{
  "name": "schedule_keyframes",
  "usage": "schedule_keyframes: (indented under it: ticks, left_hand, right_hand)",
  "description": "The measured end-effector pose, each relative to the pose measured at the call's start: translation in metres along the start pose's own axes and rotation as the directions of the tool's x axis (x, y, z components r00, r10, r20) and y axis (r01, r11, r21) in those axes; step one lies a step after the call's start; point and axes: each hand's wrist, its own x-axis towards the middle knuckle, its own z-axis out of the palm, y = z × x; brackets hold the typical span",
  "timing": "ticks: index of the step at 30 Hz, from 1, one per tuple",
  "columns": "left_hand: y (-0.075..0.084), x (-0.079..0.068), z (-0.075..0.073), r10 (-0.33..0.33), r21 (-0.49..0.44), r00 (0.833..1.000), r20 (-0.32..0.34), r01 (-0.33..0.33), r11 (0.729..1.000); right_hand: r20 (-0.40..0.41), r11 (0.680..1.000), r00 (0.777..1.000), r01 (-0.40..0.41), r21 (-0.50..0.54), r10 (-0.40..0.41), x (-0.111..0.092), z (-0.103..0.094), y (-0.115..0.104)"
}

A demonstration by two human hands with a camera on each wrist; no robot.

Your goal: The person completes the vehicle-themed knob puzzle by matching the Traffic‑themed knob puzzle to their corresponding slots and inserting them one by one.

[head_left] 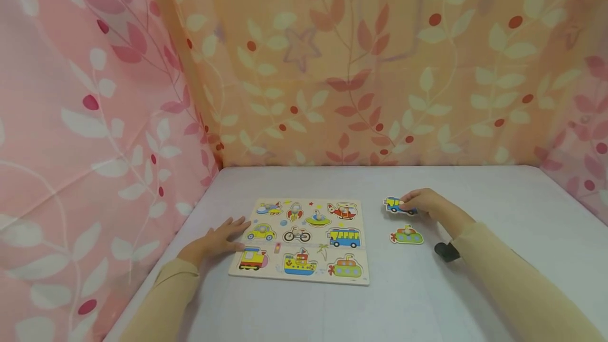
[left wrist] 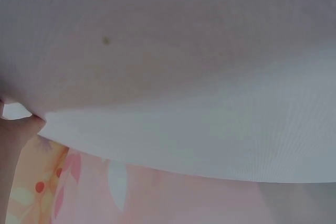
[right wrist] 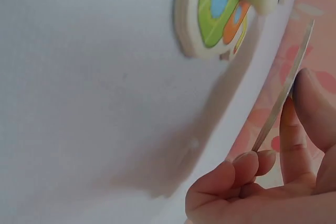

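Note:
A wooden peg puzzle board (head_left: 309, 274) printed with vehicles lies on the table. At its left edge rests my left hand (head_left: 214, 241), fingers spread and fingertips touching the board's side. Over to the right, my right hand (head_left: 425, 205) pinches a blue and yellow bus puzzle piece (head_left: 392, 205) between thumb and fingers. The right wrist view has this bus piece (right wrist: 278, 103) nearly edge-on, tilted and lifted off the table. Just below the right hand, a green submarine puzzle piece (head_left: 407, 236) with a knob lies flat. Matching bus (head_left: 344, 238) and submarine (head_left: 347, 267) pictures show on the board.
A black rounded object (head_left: 446, 251) shows beside the right sleeve, at the wrist. The white-covered table (head_left: 294, 313) is bounded by a pink leaf-patterned curtain (head_left: 114, 120) on the left and an orange one (head_left: 361, 78) at the back.

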Motion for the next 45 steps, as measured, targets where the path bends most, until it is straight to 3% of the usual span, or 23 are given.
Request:
schedule_keyframes:
  ticks: [11,17,32,45]
  left_hand:
    - [0.000,0.003,0.000,-0.018,0.009,1.000,0.003,0.018,1.000]
    - [-0.001,0.002,0.002,-0.035,0.008,0.999,0.001,0.035,0.999]
    - [0.003,-0.002,0.000,-0.025,-0.010,1.000,0.002,0.025,1.000]
    - [-0.001,0.001,0.000,-0.002,0.009,1.000,-0.007,0.002,1.000]
  right_hand:
    - [0.006,0.991,0.992,0.123,0.044,-0.123,-0.031,0.017,-0.012]
    - [0.001,0.990,0.990,0.143,0.000,-0.143,-0.032,0.030,-0.017]
    - [-0.007,0.978,0.978,0.207,-0.002,-0.207,-0.041,0.066,-0.031]
    - [0.007,0.956,0.957,0.290,-0.048,-0.290,-0.049,0.099,-0.043]
